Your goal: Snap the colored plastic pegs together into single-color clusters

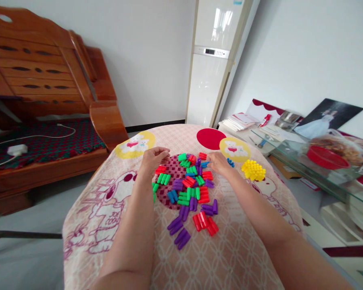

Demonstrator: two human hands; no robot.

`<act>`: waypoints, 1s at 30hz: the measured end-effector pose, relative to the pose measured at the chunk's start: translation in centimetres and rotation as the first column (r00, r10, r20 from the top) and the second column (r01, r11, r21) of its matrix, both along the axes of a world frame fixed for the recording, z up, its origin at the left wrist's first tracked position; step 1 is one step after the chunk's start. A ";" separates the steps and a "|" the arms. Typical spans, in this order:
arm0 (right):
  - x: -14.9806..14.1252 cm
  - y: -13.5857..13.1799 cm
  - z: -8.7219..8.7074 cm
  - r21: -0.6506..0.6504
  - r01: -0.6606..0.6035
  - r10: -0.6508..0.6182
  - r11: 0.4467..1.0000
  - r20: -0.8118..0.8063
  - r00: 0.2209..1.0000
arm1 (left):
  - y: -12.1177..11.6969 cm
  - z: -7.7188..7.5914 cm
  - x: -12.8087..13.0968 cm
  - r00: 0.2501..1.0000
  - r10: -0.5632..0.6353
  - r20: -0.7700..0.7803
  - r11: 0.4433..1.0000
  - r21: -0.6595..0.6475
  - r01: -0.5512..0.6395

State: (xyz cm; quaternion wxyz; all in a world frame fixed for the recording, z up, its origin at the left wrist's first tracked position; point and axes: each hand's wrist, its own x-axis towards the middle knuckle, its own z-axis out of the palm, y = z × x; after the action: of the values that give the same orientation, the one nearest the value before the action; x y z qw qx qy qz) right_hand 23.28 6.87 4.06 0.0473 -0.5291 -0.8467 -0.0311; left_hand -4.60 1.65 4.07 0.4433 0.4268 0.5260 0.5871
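Many small plastic building pieces in green, red, purple and blue lie loose in the middle of the round table. My right hand (218, 162) is at the far right of this pile, its fingers closed at a blue piece (205, 164). At the far left of the pile, my left hand (154, 158) hovers with bent fingers and nothing visible in them. Close below it are red pieces (161, 170) and green pieces (163, 179). To the right of my right hand lie a small blue cluster (230, 162) and a tight yellow cluster (253, 170).
A patterned pink cloth (175, 266) covers the table. On the right stands a glass-topped cabinet (278, 141) with papers, a photo and a red basket (328, 156). A wooden bench (105, 117) is at the left, and a tall white air conditioner (204, 84) behind.
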 end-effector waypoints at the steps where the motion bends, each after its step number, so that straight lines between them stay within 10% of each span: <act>1: 0.0 -0.1 0.0 -0.006 -0.013 0.012 1.000 -0.045 0.999 | 0.0 0.0 0.0 1.000 -0.003 -0.004 1.000 -0.005 0.003; 8: 1.8 0.4 2.5 0.026 0.009 -0.001 1.000 -0.301 0.954 | 0.3 -0.1 -0.1 1.000 0.012 -0.005 1.000 0.001 -0.012; 13: 4.2 2.1 4.4 0.079 0.039 -0.029 0.996 -0.125 0.992 | 0.4 -0.4 -0.2 1.000 0.005 0.007 1.000 0.011 -0.005; 30: 5.4 2.8 2.6 -0.049 0.010 -0.006 0.999 0.087 0.996 | 0.1 -0.1 -0.1 1.000 0.009 0.007 1.000 0.022 -0.009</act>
State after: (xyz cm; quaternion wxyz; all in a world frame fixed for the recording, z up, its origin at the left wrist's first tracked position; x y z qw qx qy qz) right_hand 28.68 9.68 6.67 -0.0030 -0.5317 -0.8463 -0.0334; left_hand -4.67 1.77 3.95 0.4379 0.4271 0.5199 0.5963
